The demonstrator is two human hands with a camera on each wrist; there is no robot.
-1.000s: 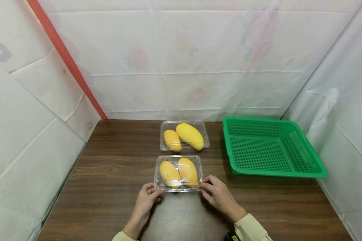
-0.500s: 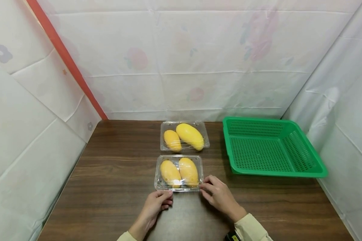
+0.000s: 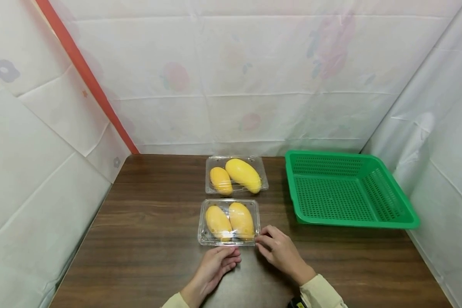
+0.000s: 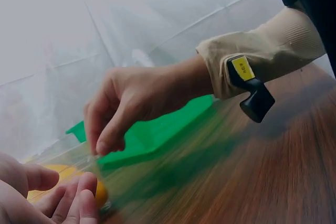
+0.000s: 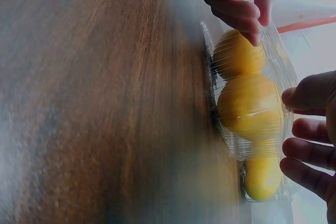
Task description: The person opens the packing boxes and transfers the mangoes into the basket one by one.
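A clear plastic clamshell box [image 3: 202,222] lies on the table with two yellow mangoes [image 3: 241,218] inside and its lid down. My right hand [image 3: 281,250] is at the box's front right corner, thumb and index fingertip pinching the rim there. In front of the near edge, my left hand [image 3: 217,267] lies with its fingers loosely bent and its thumb tip right at the rim. Seen from the left wrist, a gap shows between that thumb and the fingers [image 4: 73,198]. Behind stands a second clear box [image 3: 209,186] holding two more mangoes [image 3: 242,174].
A green perforated plastic basket [image 3: 352,223] sits at the right on the dark wooden table [image 3: 146,239]. White printed sheets [image 3: 177,119] enclose the back and sides, with a red strip [image 3: 88,81] at the left corner.
My left hand has left the box's front left corner and slid right along its near edge to about the middle. The right hand stays at its corner; the box has barely shifted.
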